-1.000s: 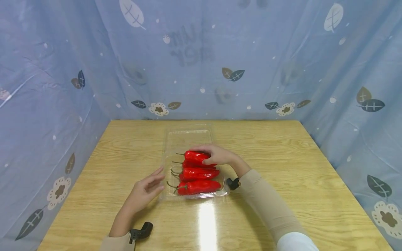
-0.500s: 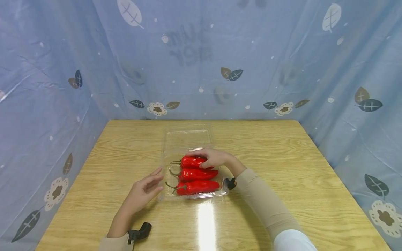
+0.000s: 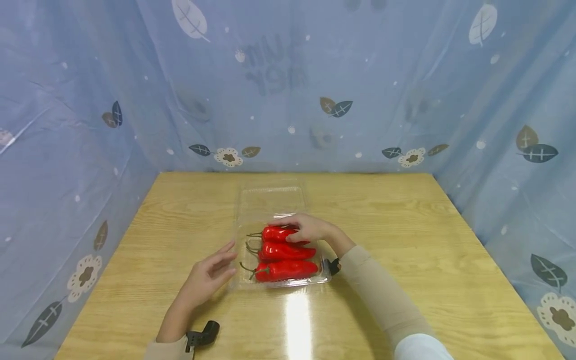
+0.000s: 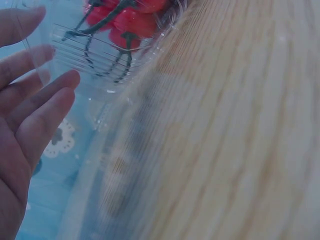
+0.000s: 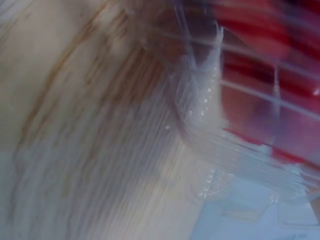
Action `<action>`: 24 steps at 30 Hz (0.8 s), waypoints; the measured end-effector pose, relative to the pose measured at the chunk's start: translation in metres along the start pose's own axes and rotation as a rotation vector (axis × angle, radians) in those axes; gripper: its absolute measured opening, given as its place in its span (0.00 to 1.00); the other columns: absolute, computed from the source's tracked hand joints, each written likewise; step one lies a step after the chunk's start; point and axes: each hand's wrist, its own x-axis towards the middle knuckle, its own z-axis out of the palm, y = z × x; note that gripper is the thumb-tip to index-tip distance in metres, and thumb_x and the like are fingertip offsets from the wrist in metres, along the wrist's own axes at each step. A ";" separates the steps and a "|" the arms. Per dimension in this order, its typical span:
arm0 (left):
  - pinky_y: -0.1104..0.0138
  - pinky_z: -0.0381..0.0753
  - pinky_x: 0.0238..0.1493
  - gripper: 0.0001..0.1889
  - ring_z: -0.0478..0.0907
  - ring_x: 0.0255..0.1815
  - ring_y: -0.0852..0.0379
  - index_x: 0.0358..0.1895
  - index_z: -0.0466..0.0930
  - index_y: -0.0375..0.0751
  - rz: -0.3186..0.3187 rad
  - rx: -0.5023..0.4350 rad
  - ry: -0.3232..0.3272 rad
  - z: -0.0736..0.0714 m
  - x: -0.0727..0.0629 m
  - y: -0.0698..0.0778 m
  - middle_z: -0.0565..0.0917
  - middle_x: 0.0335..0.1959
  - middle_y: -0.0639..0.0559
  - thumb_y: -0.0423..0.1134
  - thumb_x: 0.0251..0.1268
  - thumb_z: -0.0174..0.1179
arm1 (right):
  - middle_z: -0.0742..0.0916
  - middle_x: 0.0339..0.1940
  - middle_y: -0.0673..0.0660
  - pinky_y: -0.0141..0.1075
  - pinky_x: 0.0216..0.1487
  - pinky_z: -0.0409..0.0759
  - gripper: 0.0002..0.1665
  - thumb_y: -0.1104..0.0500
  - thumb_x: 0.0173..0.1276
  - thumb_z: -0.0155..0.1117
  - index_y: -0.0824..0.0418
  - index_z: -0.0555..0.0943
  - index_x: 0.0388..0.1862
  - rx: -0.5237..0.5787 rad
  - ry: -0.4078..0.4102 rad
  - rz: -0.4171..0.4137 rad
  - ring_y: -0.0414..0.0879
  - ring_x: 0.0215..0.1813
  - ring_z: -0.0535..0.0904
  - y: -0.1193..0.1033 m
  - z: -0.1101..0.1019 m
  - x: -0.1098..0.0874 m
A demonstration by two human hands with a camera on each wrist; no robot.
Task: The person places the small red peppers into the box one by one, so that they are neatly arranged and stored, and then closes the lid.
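Observation:
Several glossy red peppers with green stems lie side by side in a clear plastic clamshell box (image 3: pixel 240 282). My right hand (image 3: pixel 306 227) reaches in from the right, its thumb and fingers around the farthest red pepper (image 3: pixel 273 233). The middle pepper (image 3: pixel 288 251) and the nearest pepper (image 3: pixel 288 270) lie in front of it. My left hand (image 3: pixel 208 277) stands beside the box's left side with relaxed, spread fingers. In the left wrist view its fingertips are right at the clear wall, near the stems (image 4: pixel 105 22). Blurred red peppers (image 5: pixel 255 25) show through plastic in the right wrist view.
The box's transparent lid (image 3: pixel 272 197) lies folded back behind the peppers. A wooden table (image 3: pixel 382 215) carries everything, and a blue patterned curtain (image 3: pixel 288 145) encloses its back and sides. Black wrist mounts (image 3: pixel 202 335) stick out from the forearms.
My right hand has lowered a pepper toward me into the box, closing the row up, and still holds it. The left hand has stayed in place.

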 end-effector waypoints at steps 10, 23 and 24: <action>0.71 0.76 0.61 0.20 0.72 0.63 0.46 0.57 0.75 0.30 0.007 0.013 0.008 -0.002 0.000 -0.003 0.64 0.71 0.42 0.37 0.65 0.60 | 0.71 0.69 0.66 0.47 0.73 0.66 0.28 0.67 0.69 0.52 0.67 0.66 0.68 0.175 0.080 -0.112 0.56 0.70 0.67 0.007 0.002 0.001; 0.67 0.78 0.60 0.20 0.74 0.62 0.47 0.56 0.76 0.30 0.009 0.037 0.008 -0.004 0.001 0.000 0.65 0.71 0.41 0.37 0.64 0.61 | 0.74 0.66 0.68 0.47 0.70 0.70 0.26 0.69 0.69 0.52 0.68 0.69 0.66 0.376 0.327 -0.088 0.60 0.68 0.69 0.012 -0.006 -0.024; 0.67 0.78 0.59 0.19 0.74 0.62 0.48 0.56 0.75 0.30 0.016 0.042 0.010 -0.004 0.002 0.000 0.65 0.71 0.40 0.36 0.64 0.61 | 0.74 0.66 0.68 0.45 0.70 0.70 0.25 0.68 0.69 0.52 0.68 0.69 0.66 0.399 0.362 -0.084 0.59 0.68 0.69 0.013 -0.008 -0.026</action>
